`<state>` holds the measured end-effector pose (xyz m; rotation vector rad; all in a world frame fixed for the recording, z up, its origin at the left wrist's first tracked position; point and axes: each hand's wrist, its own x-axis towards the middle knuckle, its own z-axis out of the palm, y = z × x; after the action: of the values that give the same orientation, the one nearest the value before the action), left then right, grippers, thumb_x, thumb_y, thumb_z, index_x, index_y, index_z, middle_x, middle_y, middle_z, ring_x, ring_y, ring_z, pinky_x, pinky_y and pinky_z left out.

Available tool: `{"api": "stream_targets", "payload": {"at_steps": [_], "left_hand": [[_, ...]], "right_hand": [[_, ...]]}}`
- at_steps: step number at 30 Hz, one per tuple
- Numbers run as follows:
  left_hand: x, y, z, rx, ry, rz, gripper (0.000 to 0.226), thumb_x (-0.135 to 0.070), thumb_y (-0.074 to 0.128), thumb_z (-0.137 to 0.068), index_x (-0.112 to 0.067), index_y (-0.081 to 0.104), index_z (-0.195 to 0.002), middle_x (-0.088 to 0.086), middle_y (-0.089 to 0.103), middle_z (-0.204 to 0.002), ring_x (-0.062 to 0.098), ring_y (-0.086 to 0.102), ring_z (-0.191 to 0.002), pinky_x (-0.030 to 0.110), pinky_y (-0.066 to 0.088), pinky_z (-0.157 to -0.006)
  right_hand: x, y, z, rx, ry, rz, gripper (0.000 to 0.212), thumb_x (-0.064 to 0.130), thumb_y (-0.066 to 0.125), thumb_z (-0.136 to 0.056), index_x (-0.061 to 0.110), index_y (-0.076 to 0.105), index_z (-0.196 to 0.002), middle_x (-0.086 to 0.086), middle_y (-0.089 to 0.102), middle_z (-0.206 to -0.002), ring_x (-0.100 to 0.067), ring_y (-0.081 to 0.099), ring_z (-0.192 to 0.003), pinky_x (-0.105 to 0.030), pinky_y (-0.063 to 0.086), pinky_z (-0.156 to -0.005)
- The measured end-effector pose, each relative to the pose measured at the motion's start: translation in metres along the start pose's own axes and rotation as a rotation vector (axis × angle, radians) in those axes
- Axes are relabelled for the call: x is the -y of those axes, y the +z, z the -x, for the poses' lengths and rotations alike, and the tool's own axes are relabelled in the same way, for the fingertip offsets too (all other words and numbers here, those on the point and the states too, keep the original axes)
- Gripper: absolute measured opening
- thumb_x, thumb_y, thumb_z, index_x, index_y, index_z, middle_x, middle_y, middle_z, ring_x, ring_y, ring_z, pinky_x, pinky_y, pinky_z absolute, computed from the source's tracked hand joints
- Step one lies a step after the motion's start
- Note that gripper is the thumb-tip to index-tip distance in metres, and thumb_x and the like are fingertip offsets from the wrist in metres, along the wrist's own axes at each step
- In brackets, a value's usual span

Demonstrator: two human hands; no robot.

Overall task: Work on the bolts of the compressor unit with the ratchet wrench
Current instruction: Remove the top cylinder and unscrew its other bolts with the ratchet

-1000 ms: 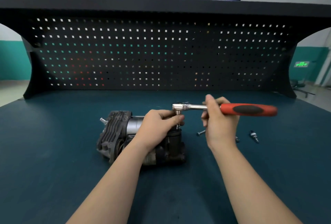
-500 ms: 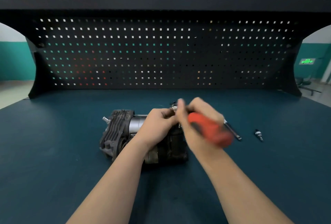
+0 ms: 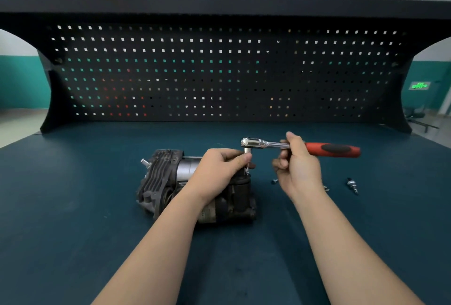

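In the head view, the compressor [image 3: 195,187] is lying on its side near the middle of the bench [image 3: 73,231], well clear of every edge, so both hands are reaching it without stretching. The left hand [image 3: 217,170] is resting on top of the compressor with its fingers curled closed around the socket under the head of the ratchet wrench [image 3: 300,146]; this grip appears to be steadying the socket upright on a bolt that is hidden under the hand. The right hand [image 3: 299,170] is pinching the bare metal shank just beside the red handle with thumb and forefinger, the other fingers loosely curled; such a light grip suggests low turning force. The handle is pointing toward the right edge of the bench. A loose bolt [image 3: 274,181] and a small fitting [image 3: 352,185] are lying to the right of the compressor, apart from it, probably set aside for access.
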<state>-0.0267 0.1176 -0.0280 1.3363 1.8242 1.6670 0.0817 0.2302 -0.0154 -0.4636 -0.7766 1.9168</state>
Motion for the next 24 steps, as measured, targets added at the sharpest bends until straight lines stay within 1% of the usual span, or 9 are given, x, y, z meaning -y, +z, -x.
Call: {"api": "stream_targets", "payload": {"at_steps": [4, 6, 8, 11, 14, 17, 19, 21, 24], "left_hand": [[-0.002, -0.001, 0.000, 0.017, 0.007, 0.005, 0.014, -0.027, 0.061, -0.090, -0.024, 0.074, -0.085, -0.014, 0.073, -0.088, -0.004, 0.061, -0.081, 0.014, 0.046, -0.077], [-0.002, -0.001, 0.001, -0.007, 0.030, -0.019, 0.027, -0.028, 0.060, -0.089, -0.030, 0.069, -0.063, -0.019, 0.067, -0.066, -0.005, 0.054, -0.063, 0.017, 0.045, -0.062], [-0.002, 0.000, 0.002, -0.051, 0.039, -0.055, 0.037, -0.027, 0.054, -0.087, -0.030, 0.058, -0.050, -0.020, 0.048, -0.044, -0.006, 0.037, -0.046, 0.021, 0.035, -0.048], [-0.005, 0.000, 0.004, -0.006, 0.048, 0.023, 0.037, -0.029, 0.059, -0.091, -0.029, 0.068, -0.055, -0.019, 0.060, -0.051, -0.009, 0.049, -0.050, 0.010, 0.040, -0.052], [-0.004, -0.001, 0.002, -0.009, 0.007, 0.020, 0.014, -0.030, 0.069, -0.083, -0.018, 0.076, -0.079, -0.002, 0.075, -0.081, 0.003, 0.063, -0.074, 0.023, 0.049, -0.077], [-0.003, 0.000, 0.002, -0.025, -0.003, 0.008, 0.013, -0.032, 0.069, -0.084, -0.022, 0.077, -0.081, -0.004, 0.075, -0.086, 0.008, 0.065, -0.083, 0.027, 0.050, -0.085], [-0.002, 0.000, 0.002, -0.010, 0.004, -0.004, 0.012, -0.033, 0.066, -0.086, -0.026, 0.076, -0.082, -0.008, 0.075, -0.089, 0.008, 0.066, -0.092, 0.027, 0.049, -0.088], [-0.002, 0.000, 0.001, 0.001, 0.007, 0.005, 0.011, -0.031, 0.063, -0.089, -0.029, 0.074, -0.087, -0.010, 0.074, -0.093, 0.004, 0.066, -0.096, 0.025, 0.048, -0.092], [-0.002, -0.001, 0.000, 0.017, 0.001, 0.031, 0.012, -0.025, 0.060, -0.091, -0.024, 0.072, -0.091, -0.010, 0.074, -0.094, 0.000, 0.063, -0.091, 0.024, 0.046, -0.091]], "right_hand": [[-0.003, 0.021, 0.022, 0.131, -0.589, 0.467, 0.036, 0.023, 0.060, -0.086, 0.023, 0.046, -0.053, 0.010, 0.048, -0.048, -0.003, 0.040, -0.042, -0.019, 0.033, -0.046], [-0.011, 0.028, 0.038, 0.333, -0.996, 0.796, 0.039, 0.022, 0.060, -0.085, 0.022, 0.035, -0.055, 0.007, 0.041, -0.051, -0.001, 0.038, -0.047, -0.013, 0.031, -0.049], [-0.019, 0.025, 0.048, 0.475, -1.291, 1.036, 0.041, 0.008, 0.064, -0.080, 0.022, 0.028, -0.065, 0.007, 0.028, -0.059, -0.006, 0.032, -0.052, -0.021, 0.033, -0.047], [-0.008, 0.014, 0.041, 0.568, -1.059, 0.842, 0.031, 0.002, 0.061, -0.083, 0.007, 0.042, -0.059, 0.011, 0.037, -0.053, 0.000, 0.040, -0.048, -0.010, 0.035, -0.048], [0.007, 0.006, 0.024, 0.310, -0.710, 0.656, 0.036, 0.030, 0.062, -0.086, 0.022, 0.046, -0.054, 0.010, 0.048, -0.047, 0.001, 0.040, -0.040, -0.011, 0.032, -0.043], [0.009, -0.001, 0.007, 0.129, -0.140, 0.130, 0.026, 0.019, 0.064, -0.090, 0.020, 0.053, -0.067, 0.002, 0.053, -0.055, -0.005, 0.039, -0.036, -0.017, 0.029, -0.036], [0.004, -0.004, 0.002, 0.044, 0.038, -0.025, 0.020, 0.016, 0.063, -0.091, 0.015, 0.052, -0.075, 0.002, 0.050, -0.054, -0.004, 0.037, -0.036, -0.016, 0.027, -0.036], [0.001, 0.002, 0.005, 0.045, -0.018, -0.020, 0.023, 0.014, 0.061, -0.092, 0.016, 0.051, -0.072, 0.003, 0.052, -0.053, -0.005, 0.037, -0.037, -0.016, 0.027, -0.036], [0.000, 0.016, 0.024, 0.137, -0.478, 0.405, 0.037, 0.020, 0.060, -0.090, 0.021, 0.045, -0.057, 0.008, 0.049, -0.049, -0.004, 0.039, -0.042, -0.017, 0.032, -0.042]]}}
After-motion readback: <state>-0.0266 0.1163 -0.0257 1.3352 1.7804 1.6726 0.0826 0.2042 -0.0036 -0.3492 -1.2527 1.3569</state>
